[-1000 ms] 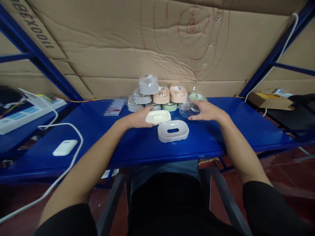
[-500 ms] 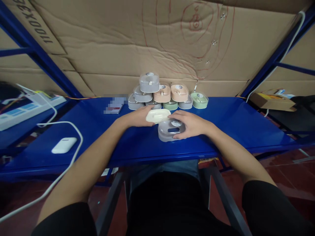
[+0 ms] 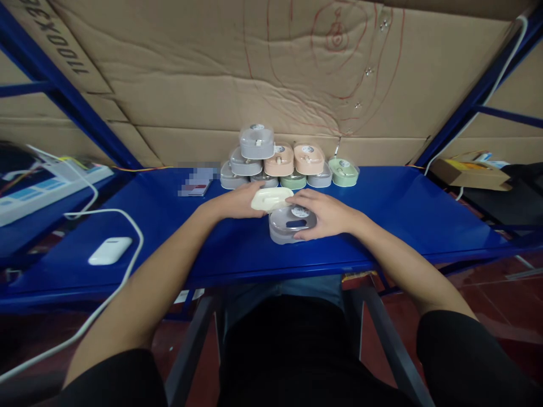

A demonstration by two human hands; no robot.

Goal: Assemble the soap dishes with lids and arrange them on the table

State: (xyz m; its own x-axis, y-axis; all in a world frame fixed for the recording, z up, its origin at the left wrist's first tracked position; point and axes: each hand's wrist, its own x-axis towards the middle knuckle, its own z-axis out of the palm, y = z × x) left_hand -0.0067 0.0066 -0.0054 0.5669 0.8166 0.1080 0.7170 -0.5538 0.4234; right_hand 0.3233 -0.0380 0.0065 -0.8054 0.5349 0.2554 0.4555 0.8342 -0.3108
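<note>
A cream tray [image 3: 268, 200] is contrasting with a grey dish [image 3: 280, 233] against the blue tabletop [image 3: 407, 209]; peach, green and grey boxes [image 3: 279, 166] are lining its back edge; red rings [image 3: 338, 37] are patterning tan cardboard [image 3: 182, 73].

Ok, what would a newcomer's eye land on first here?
Probably the stack of lidded pastel boxes at the back of the blue table. In front of it, the left hand holds a cream tray while the right hand grips a clear lid over a grey box. Behind, red rings are drawn on the cardboard.
</note>
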